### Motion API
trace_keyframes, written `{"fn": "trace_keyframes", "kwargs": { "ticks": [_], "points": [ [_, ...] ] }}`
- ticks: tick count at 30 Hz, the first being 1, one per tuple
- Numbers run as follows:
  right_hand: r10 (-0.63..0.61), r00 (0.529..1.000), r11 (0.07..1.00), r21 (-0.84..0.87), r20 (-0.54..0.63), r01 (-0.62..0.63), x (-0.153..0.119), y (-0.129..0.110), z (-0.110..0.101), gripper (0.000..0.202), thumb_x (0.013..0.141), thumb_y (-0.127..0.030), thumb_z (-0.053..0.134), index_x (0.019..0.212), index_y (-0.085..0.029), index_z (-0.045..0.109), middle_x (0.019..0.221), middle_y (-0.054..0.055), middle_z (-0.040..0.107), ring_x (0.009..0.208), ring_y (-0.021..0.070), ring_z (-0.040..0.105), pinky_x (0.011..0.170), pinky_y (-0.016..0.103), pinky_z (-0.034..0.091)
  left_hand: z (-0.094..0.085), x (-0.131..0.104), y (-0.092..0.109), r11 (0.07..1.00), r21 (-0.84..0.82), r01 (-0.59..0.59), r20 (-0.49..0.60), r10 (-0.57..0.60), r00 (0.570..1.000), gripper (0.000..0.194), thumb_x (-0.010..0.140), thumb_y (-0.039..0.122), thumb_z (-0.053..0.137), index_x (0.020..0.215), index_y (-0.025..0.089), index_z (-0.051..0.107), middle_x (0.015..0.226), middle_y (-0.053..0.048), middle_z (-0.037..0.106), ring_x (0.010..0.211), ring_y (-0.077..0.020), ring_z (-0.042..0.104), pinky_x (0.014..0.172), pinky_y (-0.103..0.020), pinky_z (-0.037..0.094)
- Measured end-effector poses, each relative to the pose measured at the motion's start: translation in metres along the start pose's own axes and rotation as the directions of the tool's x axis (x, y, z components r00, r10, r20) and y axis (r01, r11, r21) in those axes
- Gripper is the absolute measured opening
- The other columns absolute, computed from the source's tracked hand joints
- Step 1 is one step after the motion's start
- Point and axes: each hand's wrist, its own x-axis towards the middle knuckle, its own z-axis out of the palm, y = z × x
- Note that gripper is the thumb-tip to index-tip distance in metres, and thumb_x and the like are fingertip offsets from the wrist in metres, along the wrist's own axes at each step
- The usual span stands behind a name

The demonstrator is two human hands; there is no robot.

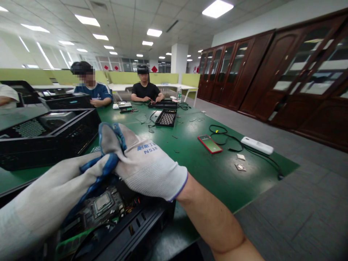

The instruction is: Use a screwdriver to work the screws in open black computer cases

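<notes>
Left hand point(94, 168): gloved in white with blue coating, reaching in from the left, bent fingers meeting the other hand's fingers; what they pinch, if anything, is hidden
Right hand point(146, 163): gloved, cuff at the wrist, fingers folded in toward the left hand; how far the grip is closed, and on what, I cannot tell
Near case point(136, 228): black, uncovered on top, lying below both hands at the near left, its inside exposed
Processor point(103, 203): square, metal-topped, bare on the board within the near case, below the joined hands, apparently untouched
Green circuit board point(72, 241): standing on edge in the near left of that case
Far-left case point(54, 136): black, on the green table point(190, 177), just beyond the left hand
Loose items, right: red-edged phone point(210, 144), white power strip point(257, 145), and two small square pieces point(240, 157)
Risk, contact: a slipping finger could, in my judgement, knock or smear the processor
Risk, drop: anything small hidden in the fingers could fall among the wires point(136, 203), the thick gloves dulling touch
</notes>
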Motion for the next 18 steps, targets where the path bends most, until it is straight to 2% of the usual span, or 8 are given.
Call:
{"fn": "trace_keyframes", "kwargs": {
  "ticks": [3,6,9,11,13,15,18],
  "points": [
    [0.050,0.998,0.998,0.025,0.037,-0.051,-0.002,-0.003,0.003,0.050,0.108,-0.023,0.039,0.156,-0.014,0.043,0.162,0.013,0.047,0.152,0.0241,0.040,0.124,0.042,0.039,0.002,0.000,-0.007,0.989,-0.130,0.069,0.099,-0.056,0.994,0.066,0.080,0.074,0.062,0.122,0.025,0.076,0.120,-0.004,0.078,0.116,-0.0333,0.068,0.104,-0.042,0.057],
    [0.040,0.994,0.999,0.015,0.104,-0.042,-0.001,-0.008,0.001,0.054,0.107,-0.020,0.037,0.158,-0.003,0.036,0.164,0.022,0.041,0.152,0.0288,0.039,0.122,0.043,0.042,0.002,0.001,-0.015,0.981,-0.156,0.115,0.064,-0.106,0.992,0.070,0.073,0.076,0.068,0.120,0.024,0.076,0.123,-0.005,0.078,0.118,-0.0350,0.068,0.097,-0.040,0.061],
    [0.014,0.980,0.996,0.083,0.197,-0.031,0.001,-0.009,-0.002,0.053,0.102,-0.022,0.047,0.151,-0.003,0.042,0.158,0.026,0.046,0.141,0.0322,0.051,0.117,0.050,0.046,0.000,0.003,-0.020,0.983,-0.117,0.144,-0.024,-0.147,0.989,0.074,0.070,0.078,0.068,0.119,0.023,0.076,0.120,-0.006,0.079,0.117,-0.0360,0.069,0.093,-0.040,0.063],
    [-0.037,0.969,0.990,0.142,0.244,0.002,0.001,-0.006,-0.002,0.049,0.097,-0.027,0.057,0.141,-0.005,0.051,0.152,0.025,0.052,0.134,0.0321,0.057,0.115,0.051,0.047,-0.001,0.005,-0.020,0.986,-0.082,0.148,-0.063,-0.153,0.986,0.074,0.071,0.078,0.066,0.119,0.022,0.076,0.116,-0.006,0.080,0.114,-0.0364,0.071,0.096,-0.042,0.061],
    [-0.119,0.964,0.980,0.181,0.239,0.076,0.001,-0.001,-0.001,0.043,0.095,-0.027,0.060,0.131,-0.005,0.056,0.144,0.024,0.058,0.131,0.0304,0.058,0.117,0.047,0.045,-0.004,0.007,-0.017,0.991,-0.051,0.124,-0.081,-0.128,0.988,0.071,0.074,0.077,0.064,0.118,0.022,0.077,0.114,-0.005,0.080,0.111,-0.0358,0.071,0.103,-0.044,0.057],
    [-0.202,0.954,0.966,0.204,0.224,0.157,0.002,0.004,-0.002,0.033,0.097,-0.026,0.057,0.124,-0.007,0.059,0.135,0.020,0.063,0.128,0.0274,0.059,0.118,0.043,0.043,-0.006,0.008,-0.014,0.996,-0.008,0.090,-0.106,-0.090,0.990,0.069,0.076,0.076,0.061,0.116,0.023,0.078,0.113,-0.004,0.080,0.111,-0.0356,0.071,0.106,-0.045,0.055],
    [-0.279,0.919,0.953,0.200,0.278,0.229,0.003,0.009,-0.009,0.021,0.101,-0.021,0.049,0.113,-0.013,0.064,0.125,0.014,0.069,0.124,0.0237,0.060,0.115,0.041,0.044,-0.008,0.010,-0.011,0.998,0.038,0.047,-0.133,-0.041,0.990,0.070,0.078,0.077,0.057,0.117,0.023,0.078,0.116,-0.004,0.080,0.115,-0.0353,0.069,0.108,-0.045,0.054]
  ]
}}
